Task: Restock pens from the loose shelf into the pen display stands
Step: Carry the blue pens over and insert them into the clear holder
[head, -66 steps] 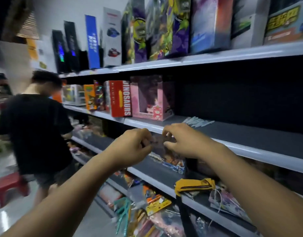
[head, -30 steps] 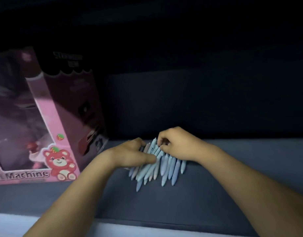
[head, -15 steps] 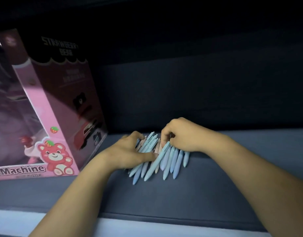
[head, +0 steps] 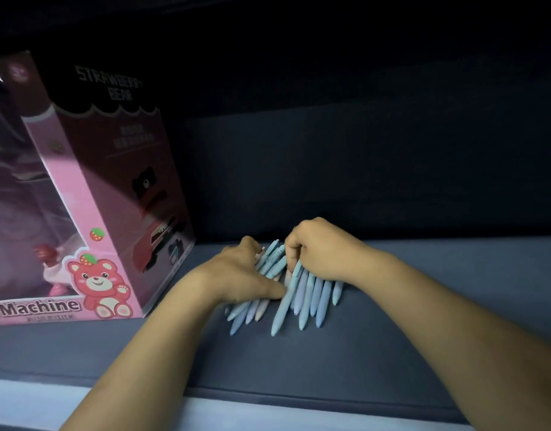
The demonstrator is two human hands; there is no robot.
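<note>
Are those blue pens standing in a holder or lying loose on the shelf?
Lying loose: the pens lie flat, fanned on the shelf, left hand and right hand touching them. No holder shows.

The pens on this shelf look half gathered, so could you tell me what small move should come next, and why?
Probably sweep the two groups together into one bundle. The pens lie fanned on the shelf; the left hand pins one group under its thumb while the right hand curls over the tops of the rest, tips splayed apart.
</note>
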